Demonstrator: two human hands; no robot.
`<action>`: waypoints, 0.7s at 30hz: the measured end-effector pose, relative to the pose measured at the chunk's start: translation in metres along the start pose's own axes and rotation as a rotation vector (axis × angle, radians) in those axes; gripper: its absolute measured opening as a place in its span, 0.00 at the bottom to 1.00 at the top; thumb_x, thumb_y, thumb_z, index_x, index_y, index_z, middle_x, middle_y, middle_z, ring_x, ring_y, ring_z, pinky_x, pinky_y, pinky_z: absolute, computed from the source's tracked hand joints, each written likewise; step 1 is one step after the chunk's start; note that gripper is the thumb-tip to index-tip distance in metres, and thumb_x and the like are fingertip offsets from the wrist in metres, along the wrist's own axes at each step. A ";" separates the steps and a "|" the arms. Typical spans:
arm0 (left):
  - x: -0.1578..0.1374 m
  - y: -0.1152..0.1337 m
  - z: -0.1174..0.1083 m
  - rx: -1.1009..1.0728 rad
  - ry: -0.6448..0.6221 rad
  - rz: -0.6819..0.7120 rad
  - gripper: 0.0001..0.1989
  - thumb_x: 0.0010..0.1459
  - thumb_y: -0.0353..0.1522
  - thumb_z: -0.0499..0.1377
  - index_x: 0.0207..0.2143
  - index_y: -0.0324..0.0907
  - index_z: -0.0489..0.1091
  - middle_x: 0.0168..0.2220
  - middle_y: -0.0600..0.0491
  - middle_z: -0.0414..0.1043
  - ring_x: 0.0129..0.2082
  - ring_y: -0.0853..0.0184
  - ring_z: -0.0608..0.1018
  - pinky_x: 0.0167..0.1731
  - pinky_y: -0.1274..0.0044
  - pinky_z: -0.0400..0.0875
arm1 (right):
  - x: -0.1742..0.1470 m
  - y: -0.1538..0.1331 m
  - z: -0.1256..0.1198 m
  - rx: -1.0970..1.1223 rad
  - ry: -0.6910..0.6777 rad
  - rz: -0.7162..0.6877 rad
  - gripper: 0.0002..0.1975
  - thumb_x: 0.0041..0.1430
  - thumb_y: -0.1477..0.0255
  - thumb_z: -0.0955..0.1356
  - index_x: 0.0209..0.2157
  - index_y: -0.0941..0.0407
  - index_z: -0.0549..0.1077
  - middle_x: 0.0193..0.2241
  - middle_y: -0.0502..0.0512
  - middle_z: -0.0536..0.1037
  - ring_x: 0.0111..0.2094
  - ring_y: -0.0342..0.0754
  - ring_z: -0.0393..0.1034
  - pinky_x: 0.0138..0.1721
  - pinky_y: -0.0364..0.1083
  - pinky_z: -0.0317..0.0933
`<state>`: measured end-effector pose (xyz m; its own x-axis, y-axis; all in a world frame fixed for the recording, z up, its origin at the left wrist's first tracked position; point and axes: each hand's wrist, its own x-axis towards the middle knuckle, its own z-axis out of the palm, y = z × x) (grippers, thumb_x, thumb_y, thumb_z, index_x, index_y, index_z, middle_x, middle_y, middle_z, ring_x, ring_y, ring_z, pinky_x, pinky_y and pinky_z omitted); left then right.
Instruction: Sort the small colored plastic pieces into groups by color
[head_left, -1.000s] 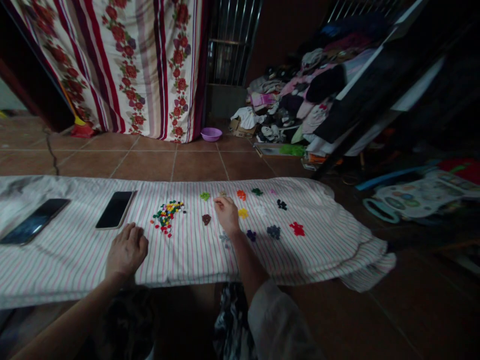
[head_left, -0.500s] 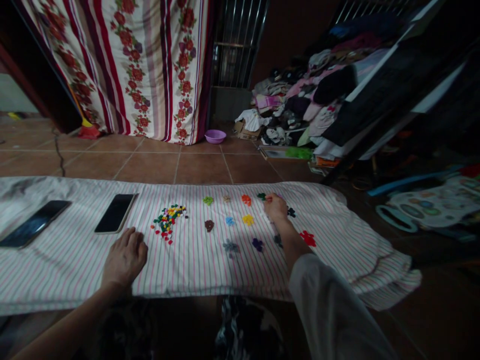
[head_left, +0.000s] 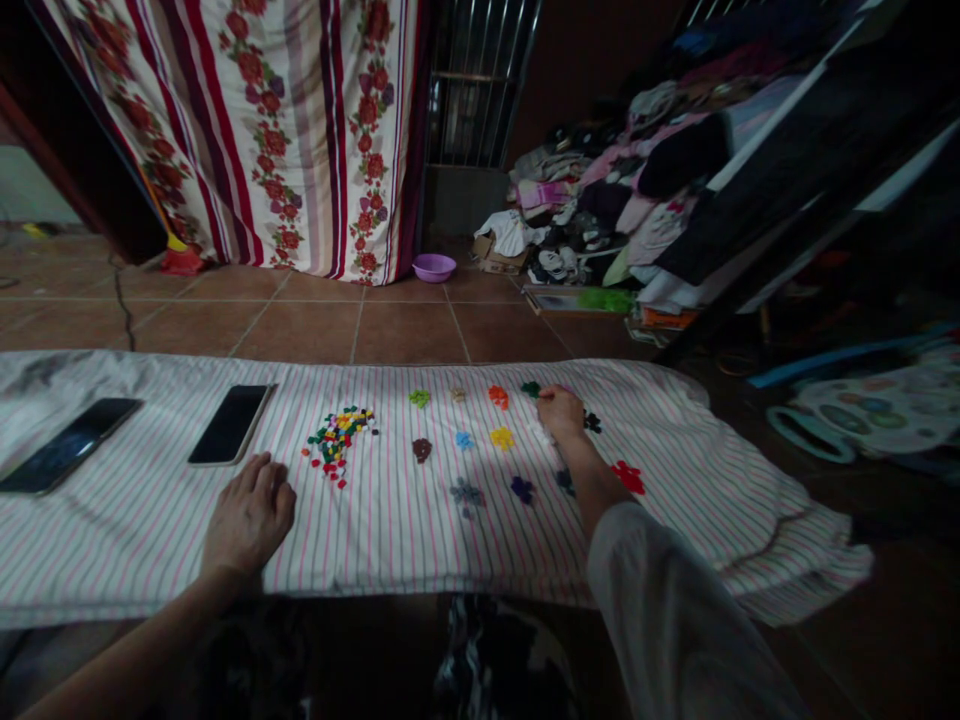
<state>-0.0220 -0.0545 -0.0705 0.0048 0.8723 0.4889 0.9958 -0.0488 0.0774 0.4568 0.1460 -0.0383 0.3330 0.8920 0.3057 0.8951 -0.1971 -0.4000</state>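
My left hand (head_left: 250, 512) lies on the striped cloth (head_left: 360, 545), its fingers loosely bent, with nothing seen in it. Just beyond it is a phone (head_left: 231, 425), and to its right a mixed heap of small coloured pieces (head_left: 339, 437). My right hand (head_left: 562, 412) reaches to the far side of the cloth, fingertips pinched at the edge of a dark green pile (head_left: 531, 388). Whatever sits between those fingertips is too small to make out. White pieces (head_left: 540, 433) lie under the hand, and black pieces (head_left: 592, 422) show beyond the wrist.
Single-colour piles surround the right arm: orange (head_left: 498, 397), yellow (head_left: 501, 438), light blue (head_left: 464, 440), brown (head_left: 421, 450), grey (head_left: 466, 492), dark blue (head_left: 522, 489) and red (head_left: 628, 477). A second phone (head_left: 67, 445) lies far left. A purple basin (head_left: 433, 267) stands on the tiled floor.
The view has shifted slightly, so the things at right appear a little farther right. My right hand stays pinched beside the dark green pile; my left hand has not moved.
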 end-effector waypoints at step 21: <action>0.003 0.009 -0.007 0.024 0.017 -0.064 0.12 0.60 0.32 0.48 0.42 0.38 0.68 0.52 0.37 0.70 0.56 0.51 0.71 0.53 0.61 0.68 | -0.037 -0.065 -0.020 0.011 -0.105 -0.172 0.12 0.54 0.77 0.64 0.34 0.56 0.80 0.35 0.57 0.81 0.38 0.49 0.74 0.41 0.44 0.63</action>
<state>-0.0142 -0.0553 -0.0621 -0.0600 0.8648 0.4986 0.9960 0.0186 0.0876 0.3922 0.1174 -0.0069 0.1421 0.9499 0.2784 0.9327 -0.0342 -0.3591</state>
